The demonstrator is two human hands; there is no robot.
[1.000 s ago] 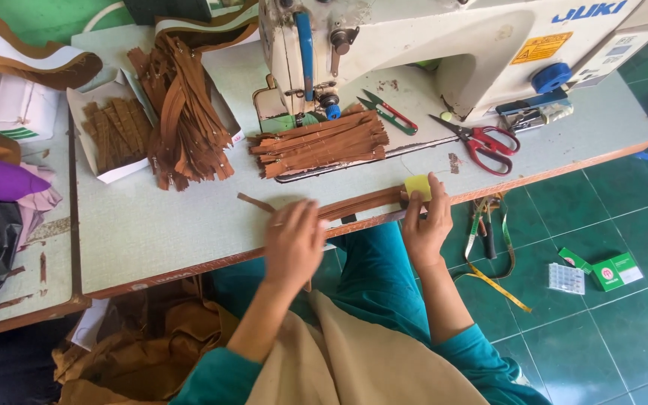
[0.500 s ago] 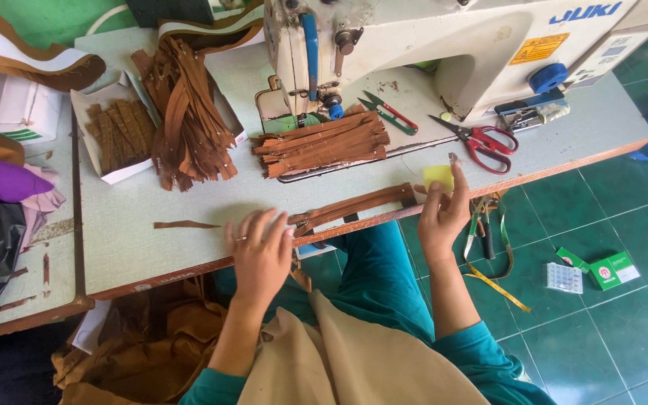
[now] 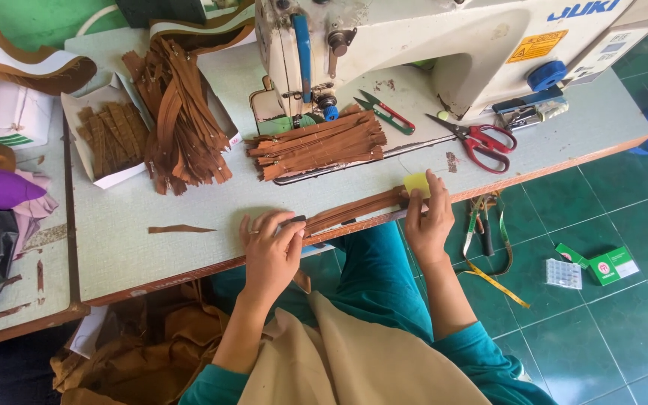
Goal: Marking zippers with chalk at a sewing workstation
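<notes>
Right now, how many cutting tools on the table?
2: red-handled scissors right of the sewing machine, and small thread snips beside the stack of brown strips. Others may be hidden.

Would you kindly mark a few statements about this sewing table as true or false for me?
1. The right hand holds a small yellow piece. True.
2. The left hand rests on the red scissors. False: it presses one end of the brown strips at the table's front edge.
3. A stack of brown strips lies by the sewing machine. True.
4. The white box is empty. False: it holds brown pieces.
5. A tape measure hangs off the table. True.
</notes>
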